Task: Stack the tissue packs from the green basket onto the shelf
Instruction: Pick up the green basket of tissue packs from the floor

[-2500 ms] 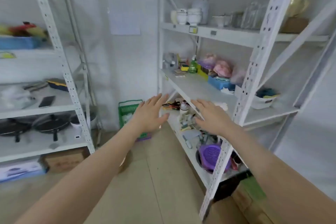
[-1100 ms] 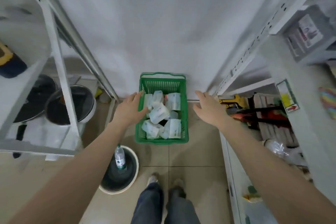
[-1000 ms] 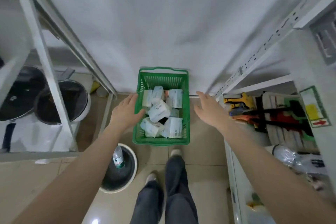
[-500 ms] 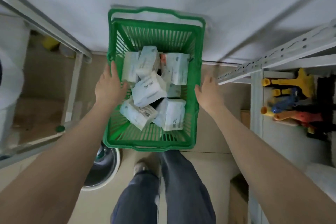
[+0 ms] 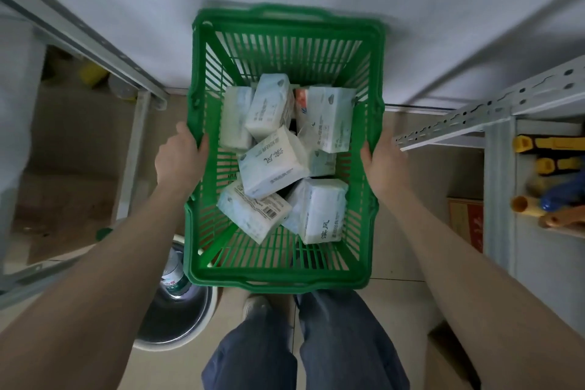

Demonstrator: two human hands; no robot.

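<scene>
The person is looking straight down at a green basket (image 5: pixel 286 275) and is gripping it with both hands. The left hand (image 5: pixel 178 158) is holding the basket's left rim, its fingers curling over the edge near the middle of that side. The right hand (image 5: pixel 384 158) is holding the right rim in the same way, with the fingers wrapping the edge and mostly hidden behind it. The tissue packs (image 5: pixel 272 165) are lying loosely piled inside the basket, tilting at different angles, several touching and overlapping one another. The basket is sitting between two metal shelf units: a shelf frame (image 5: pixel 493 104) is standing to the right, with yellow, blue and orange tool handles (image 5: pixel 550 165) lying on it. To the near left, a plastic bottle (image 5: pixel 172 275) is standing in a round metal pot (image 5: pixel 177 320) on the tiled floor (image 5: pixel 402 304). The person's legs in grey trousers (image 5: pixel 304 348) are showing just below the basket's near edge.
</scene>
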